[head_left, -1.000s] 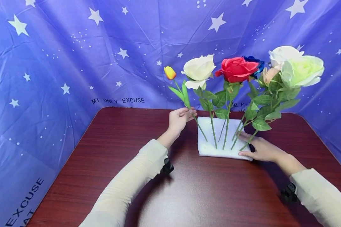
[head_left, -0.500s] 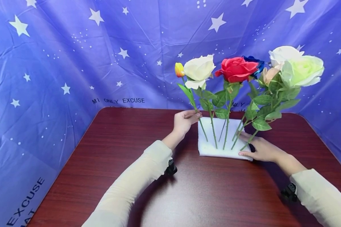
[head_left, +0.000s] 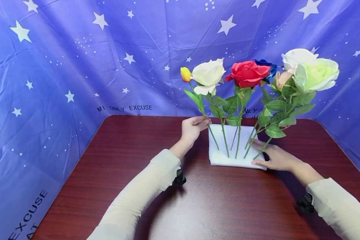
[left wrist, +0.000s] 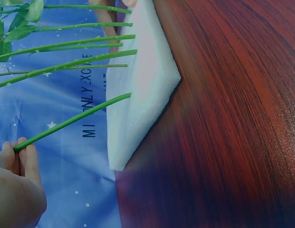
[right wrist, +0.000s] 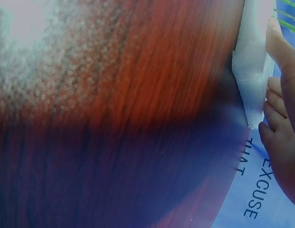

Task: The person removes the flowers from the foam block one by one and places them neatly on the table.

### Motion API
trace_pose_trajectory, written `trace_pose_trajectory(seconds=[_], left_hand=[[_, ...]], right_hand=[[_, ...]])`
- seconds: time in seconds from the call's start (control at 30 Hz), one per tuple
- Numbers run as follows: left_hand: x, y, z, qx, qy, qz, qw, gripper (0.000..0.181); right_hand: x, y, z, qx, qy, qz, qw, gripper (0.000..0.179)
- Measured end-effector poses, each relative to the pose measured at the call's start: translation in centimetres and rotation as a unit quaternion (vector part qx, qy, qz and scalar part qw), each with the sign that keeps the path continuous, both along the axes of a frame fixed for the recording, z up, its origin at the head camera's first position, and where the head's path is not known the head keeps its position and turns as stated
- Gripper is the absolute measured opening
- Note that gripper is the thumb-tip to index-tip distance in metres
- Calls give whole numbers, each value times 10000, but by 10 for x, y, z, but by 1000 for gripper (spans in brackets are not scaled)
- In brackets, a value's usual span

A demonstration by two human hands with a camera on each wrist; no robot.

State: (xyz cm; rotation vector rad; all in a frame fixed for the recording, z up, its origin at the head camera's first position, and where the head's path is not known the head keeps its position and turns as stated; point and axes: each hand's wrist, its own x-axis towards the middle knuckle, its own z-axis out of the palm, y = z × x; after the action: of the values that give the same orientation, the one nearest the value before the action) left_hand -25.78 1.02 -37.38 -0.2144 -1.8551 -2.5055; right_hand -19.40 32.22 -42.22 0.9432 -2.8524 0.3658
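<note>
My left hand (head_left: 191,130) pinches the green stem of a yellow-orange tulip (head_left: 186,74), also plain in the left wrist view, where the stem (left wrist: 73,120) runs from the fingertips down to the foam. Its lower end meets the left part of a white foam block (head_left: 216,161), and it leans left. My right hand (head_left: 277,158) rests on the block's right end, thumb along the front and fingers extended behind the stems. To the tulip's right stand a cream-white rose (head_left: 208,73), a red rose (head_left: 248,74) and a blue rose (head_left: 270,68), partly hidden.
A pale green rose (head_left: 319,75), a white rose (head_left: 298,59) and a peach bloom (head_left: 283,80) lean right over my right hand. The block lies on a dark red wooden table (head_left: 132,156). Behind hangs a blue star-printed cloth (head_left: 150,43).
My left hand and the tulip have shifted right, the bloom swinging up close beside the cream-white rose, then slightly back left. My right hand stays on the foam block.
</note>
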Motion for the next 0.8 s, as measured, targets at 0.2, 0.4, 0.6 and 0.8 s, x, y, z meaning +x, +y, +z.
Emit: trace_pose_trajectory(seconds=[0.2, 0.4, 0.6, 0.8], left_hand=[[-1, -2, 0, 12, 24, 35, 10000, 24], [-4, -9, 4, 74, 157, 107, 9998, 24], [-7, -23, 9, 31, 144, 162, 9998, 26], [-8, -40, 12, -169, -135, 202, 9996, 27]], right_hand=[[1, 0, 0, -137, -81, -50, 9999, 71], [0, 0, -1, -157, -8, -1, 9999, 70], [0, 1, -1, -138, -31, -38, 9999, 69], [-1, 1, -2, -135, -39, -59, 9999, 70]])
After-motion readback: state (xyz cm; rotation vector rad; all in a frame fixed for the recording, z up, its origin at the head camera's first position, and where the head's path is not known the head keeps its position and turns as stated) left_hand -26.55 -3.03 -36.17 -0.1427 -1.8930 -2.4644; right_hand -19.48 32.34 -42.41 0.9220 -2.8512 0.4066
